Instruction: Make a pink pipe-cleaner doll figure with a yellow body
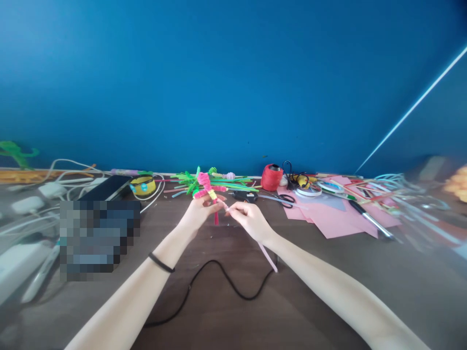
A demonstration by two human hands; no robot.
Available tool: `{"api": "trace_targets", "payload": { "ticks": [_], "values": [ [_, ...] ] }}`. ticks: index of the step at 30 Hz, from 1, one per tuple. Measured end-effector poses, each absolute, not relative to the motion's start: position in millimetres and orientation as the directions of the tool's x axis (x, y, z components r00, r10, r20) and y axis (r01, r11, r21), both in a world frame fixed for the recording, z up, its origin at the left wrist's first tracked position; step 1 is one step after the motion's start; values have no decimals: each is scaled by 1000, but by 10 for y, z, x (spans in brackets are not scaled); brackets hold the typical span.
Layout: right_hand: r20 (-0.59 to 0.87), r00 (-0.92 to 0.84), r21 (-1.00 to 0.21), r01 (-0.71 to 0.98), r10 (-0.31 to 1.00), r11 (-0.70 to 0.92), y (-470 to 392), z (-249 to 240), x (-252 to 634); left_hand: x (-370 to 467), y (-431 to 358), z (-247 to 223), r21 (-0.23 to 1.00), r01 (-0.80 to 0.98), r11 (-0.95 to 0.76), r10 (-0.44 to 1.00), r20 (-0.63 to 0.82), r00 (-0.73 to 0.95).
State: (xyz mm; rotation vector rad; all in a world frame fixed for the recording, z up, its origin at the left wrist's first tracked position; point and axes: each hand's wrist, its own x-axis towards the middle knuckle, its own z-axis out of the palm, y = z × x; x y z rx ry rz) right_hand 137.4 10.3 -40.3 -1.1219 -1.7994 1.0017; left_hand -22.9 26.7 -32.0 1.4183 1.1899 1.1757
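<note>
My left hand is closed around the lower part of a pink fuzzy pipe-cleaner figure, which has a yellow band and a red end hanging below the fingers. Close beside it on the right, my right hand pinches a pale pink strip at the figure's lower end. A length of light pink pipe cleaner slants down from under my right hand. Green pipe cleaners lie on the table behind the hands.
A red spool, black-handled scissors and pink paper sheets lie at the right. Phone, yellow tape roll and white cables stand left. A black cord curves across the front.
</note>
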Motion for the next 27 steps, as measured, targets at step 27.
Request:
{"api": "trace_targets", "payload": {
  "ticks": [27],
  "values": [
    [105,-336,-985,96,936,144,268,-486,1446,-195,255,-341,985,-165,-51,988,74,138]
  ]
}}
